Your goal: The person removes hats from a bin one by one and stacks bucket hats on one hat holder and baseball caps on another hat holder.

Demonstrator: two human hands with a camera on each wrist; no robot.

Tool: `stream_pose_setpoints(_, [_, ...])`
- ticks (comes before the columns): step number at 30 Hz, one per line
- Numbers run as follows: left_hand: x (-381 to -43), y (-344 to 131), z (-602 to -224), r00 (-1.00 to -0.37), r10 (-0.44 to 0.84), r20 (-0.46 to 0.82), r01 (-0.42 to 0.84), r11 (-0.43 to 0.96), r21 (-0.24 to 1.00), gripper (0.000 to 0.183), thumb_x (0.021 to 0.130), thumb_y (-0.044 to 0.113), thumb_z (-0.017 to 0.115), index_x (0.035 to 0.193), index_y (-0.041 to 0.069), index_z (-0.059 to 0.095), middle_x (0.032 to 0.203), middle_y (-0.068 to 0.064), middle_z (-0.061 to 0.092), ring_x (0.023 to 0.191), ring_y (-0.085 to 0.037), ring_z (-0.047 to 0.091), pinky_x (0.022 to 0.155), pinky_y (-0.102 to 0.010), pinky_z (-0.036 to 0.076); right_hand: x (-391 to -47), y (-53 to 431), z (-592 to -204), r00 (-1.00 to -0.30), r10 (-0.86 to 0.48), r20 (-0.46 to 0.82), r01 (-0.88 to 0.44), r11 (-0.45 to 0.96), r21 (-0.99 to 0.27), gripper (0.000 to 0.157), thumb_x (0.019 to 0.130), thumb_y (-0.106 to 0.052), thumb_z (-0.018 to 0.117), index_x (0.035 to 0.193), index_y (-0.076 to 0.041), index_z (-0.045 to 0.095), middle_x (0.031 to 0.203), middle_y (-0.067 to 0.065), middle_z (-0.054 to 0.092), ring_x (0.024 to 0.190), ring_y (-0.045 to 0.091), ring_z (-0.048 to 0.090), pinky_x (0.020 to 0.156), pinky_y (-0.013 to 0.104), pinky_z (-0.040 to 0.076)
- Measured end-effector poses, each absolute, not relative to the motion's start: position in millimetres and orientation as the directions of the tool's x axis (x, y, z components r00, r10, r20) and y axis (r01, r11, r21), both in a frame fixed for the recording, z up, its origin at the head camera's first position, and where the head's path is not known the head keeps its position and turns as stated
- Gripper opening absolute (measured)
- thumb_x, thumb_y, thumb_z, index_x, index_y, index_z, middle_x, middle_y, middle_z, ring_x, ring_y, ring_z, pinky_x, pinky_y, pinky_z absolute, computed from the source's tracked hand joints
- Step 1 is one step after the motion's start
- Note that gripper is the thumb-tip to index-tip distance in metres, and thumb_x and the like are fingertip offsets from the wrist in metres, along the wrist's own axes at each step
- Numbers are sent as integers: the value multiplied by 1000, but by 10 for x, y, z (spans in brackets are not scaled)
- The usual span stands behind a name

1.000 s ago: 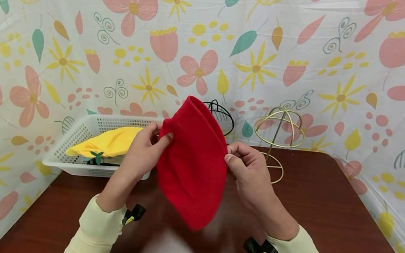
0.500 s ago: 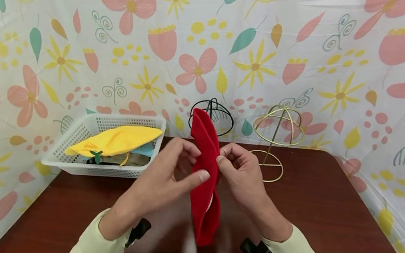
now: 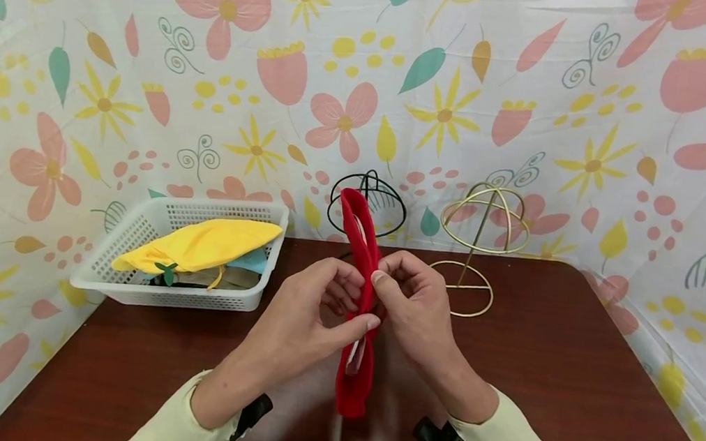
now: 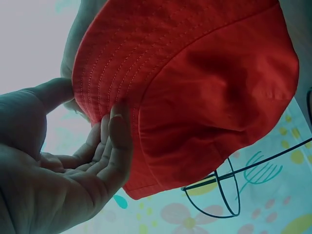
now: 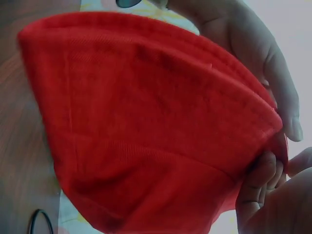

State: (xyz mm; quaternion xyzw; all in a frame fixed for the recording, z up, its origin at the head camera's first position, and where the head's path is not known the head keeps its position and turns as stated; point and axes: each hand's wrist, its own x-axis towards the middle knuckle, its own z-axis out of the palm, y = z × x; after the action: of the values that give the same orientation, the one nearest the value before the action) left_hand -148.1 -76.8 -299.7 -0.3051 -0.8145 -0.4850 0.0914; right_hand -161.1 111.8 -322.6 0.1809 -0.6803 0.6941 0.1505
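A red bucket hat [image 3: 353, 392], folded with its brim edges toward me, hangs upright above the table between both hands. My right hand [image 3: 421, 310] pinches the brim edge between thumb and curled fingers, seen close up in the right wrist view. From the left side, my left hand [image 3: 294, 313] touches the hat; its loosely bent fingers [image 4: 119, 134] rest against the stitched brim, and its thumb lies across the brim's edge. Inside the hat, a pale strip [image 3: 353, 357], perhaps a label, shows between the folds. The crown's far side is hidden from the head view.
At the back left, a white plastic basket [image 3: 101, 286] holds a yellow hat [image 3: 199, 245] with a green sprout and other cloth pieces. Behind the red hat stands a black wire hat stand [image 3: 400, 214]; a gold one [image 3: 483, 246] is right of it, all on the brown table [image 3: 566, 379].
The red hat has turned from broadside to edge-on and come lower. My left hand let go of its left edge and moved right to touch the brim; my right hand kept its pinch.
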Motion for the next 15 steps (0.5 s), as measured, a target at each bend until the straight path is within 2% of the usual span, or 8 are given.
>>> stream_pose_setpoints(4, [-1495, -806, -2976, -782, 440, 441, 586, 278, 761, 38, 89, 16, 88, 119, 18, 64, 107, 8, 69, 88, -9, 71, 80, -30, 62, -1611, 1116, -3214, -880, -39, 473, -472, -32, -881, 10, 104, -3, 59, 98, -2, 68, 79, 13, 67, 62, 25, 61, 56, 33, 58])
stream_pose_setpoints(9, [-1512, -843, -2958, -765, 461, 450, 581, 193, 791, 30, 94, 4, 79, 119, 15, 67, 103, 2, 72, 86, -15, 71, 78, -33, 63, -1605, 1139, -3192, -865, -80, 495, -494, -34, -869, 10, 105, -4, 58, 99, -2, 66, 79, 13, 64, 59, 24, 57, 52, 33, 55])
stream_pose_setpoints(15, [-1526, -864, -2958, -785, 398, 474, 580, 206, 788, 24, 95, 2, 75, 112, 19, 70, 96, 2, 73, 79, -14, 70, 73, -34, 64, -1610, 1202, -3143, -821, -168, 546, -559, 41, -828, 5, 103, -1, 61, 100, -1, 64, 81, 10, 64, 61, 24, 58, 55, 33, 56])
